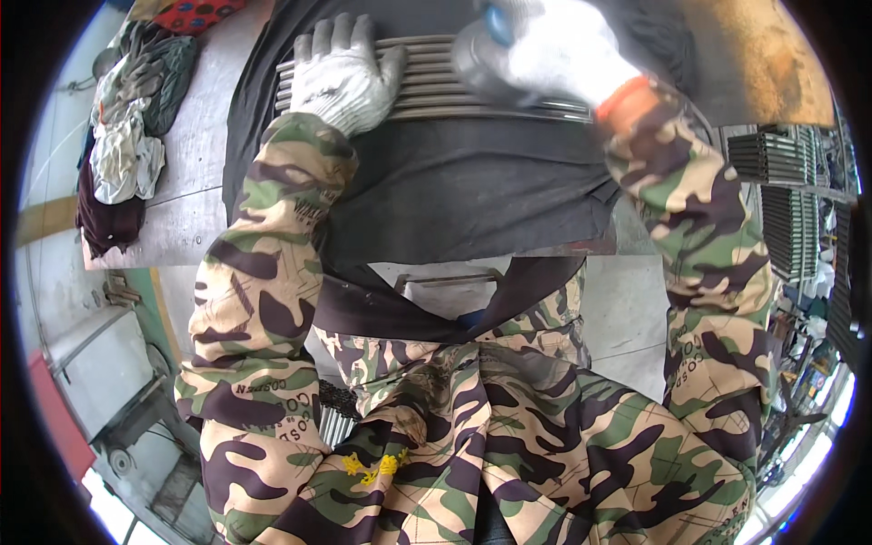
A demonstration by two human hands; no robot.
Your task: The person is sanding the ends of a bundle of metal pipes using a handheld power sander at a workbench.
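A row of shiny parallel metal rods [429,77] lies crosswise on a black cloth [472,182]. My left hand [343,80], in a white knit glove with grey fingers, rests flat on the rods' left end, fingers spread. Over their right part is my right hand [568,50], also gloved, with an orange cuff at the wrist. Its fingers close round a rounded dark hand tool with a blue part [481,64], smeared by motion. The tool is at the rods; whether it touches them I cannot tell. It hides part of the rods.
Cloths and used gloves [127,136] are heaped on the metal table's [204,173] left side. A brownish board [763,64] lies at the far right. Beyond the right edge, a rack [786,227] holds stacked metal rods. White cabinet-like equipment [113,372] stands lower left.
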